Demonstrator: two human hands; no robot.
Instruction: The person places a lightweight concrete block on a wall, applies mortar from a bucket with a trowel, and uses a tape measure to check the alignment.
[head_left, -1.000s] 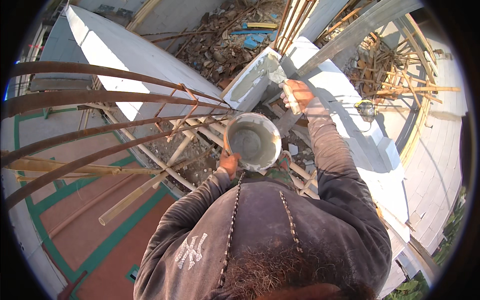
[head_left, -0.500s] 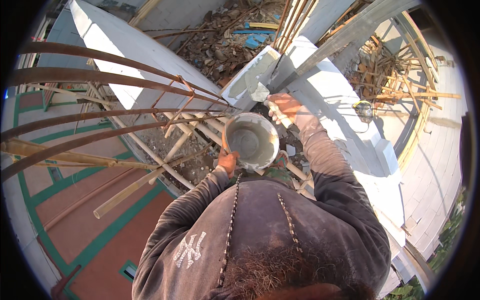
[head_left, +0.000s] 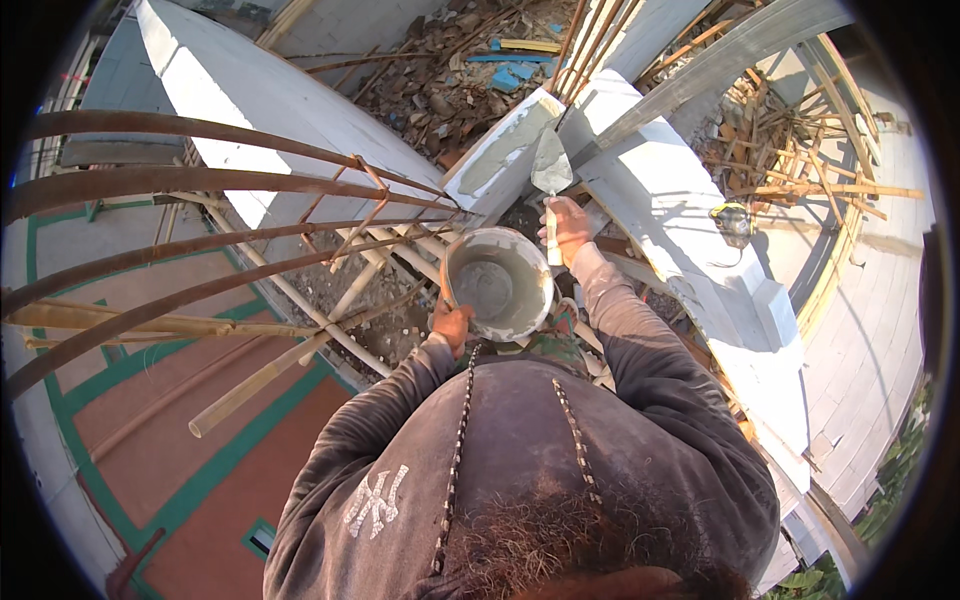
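Note:
My left hand point(head_left: 452, 325) is closed on the near-left rim of a round bucket point(head_left: 540, 290), whose inside is smeared with grey mortar point(head_left: 487, 286). My right hand point(head_left: 570, 228) grips the pale handle of a pointed trowel point(head_left: 551, 163). The trowel's blade, coated in mortar, points away from me. It is beside the white block point(head_left: 508, 152), whose top carries a spread layer of wet grey mortar. The bucket sits just left of my right hand, and its underside is hidden.
Rusty rebar rods point(head_left: 240, 178) reach in from the left, above bamboo poles point(head_left: 270, 275). A white block wall point(head_left: 650, 190) runs along the right, with a yellow-and-black tape measure point(head_left: 735, 222) on it. Rubble point(head_left: 440, 100) lies beyond. A tiled floor point(head_left: 180, 400) shows lower left.
My right hand has drawn back and slightly left. The trowel has turned from lying against the block's mortar to pointing away from me. My left hand and the bucket have barely moved.

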